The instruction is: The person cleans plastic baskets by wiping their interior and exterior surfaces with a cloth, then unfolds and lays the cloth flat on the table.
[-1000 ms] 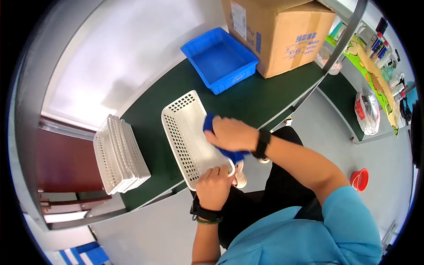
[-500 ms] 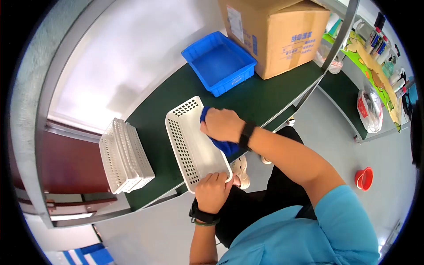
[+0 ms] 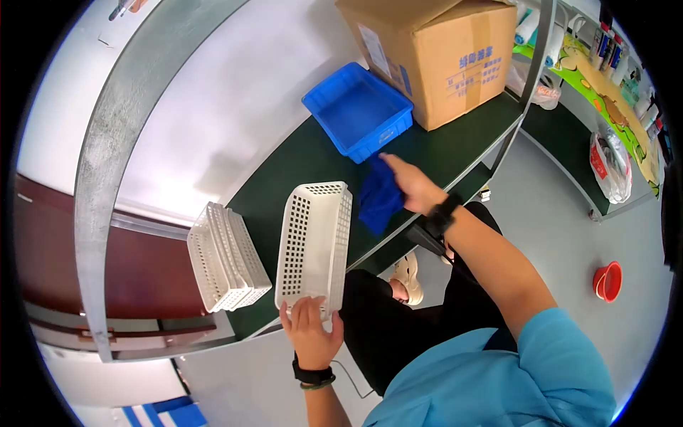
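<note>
A white plastic basket (image 3: 313, 245) with square holes in its sides lies lengthwise across the dark green shelf, its near end at the shelf's edge. My left hand (image 3: 311, 333) holds that near end, fingers over the rim and thumb at the right corner. To the right of the basket, my right hand (image 3: 415, 185) grips a crumpled blue cloth (image 3: 380, 198), which rests over the shelf surface, apart from the basket. Just beyond the cloth stands a blue plastic bin (image 3: 363, 110).
Nested white baskets (image 3: 226, 260) stand at the left. A cardboard box (image 3: 455, 67) sits at the far right of the green shelf (image 3: 445, 149). Metal posts (image 3: 107, 178) frame the shelf. A red bucket (image 3: 607, 282) is on the floor, and a plastic bag (image 3: 610, 167) lies on another shelf.
My right hand has moved the blue cloth out of the basket to the right. The basket has turned and now points more straight away from me. My left hand's fingers have spread somewhat.
</note>
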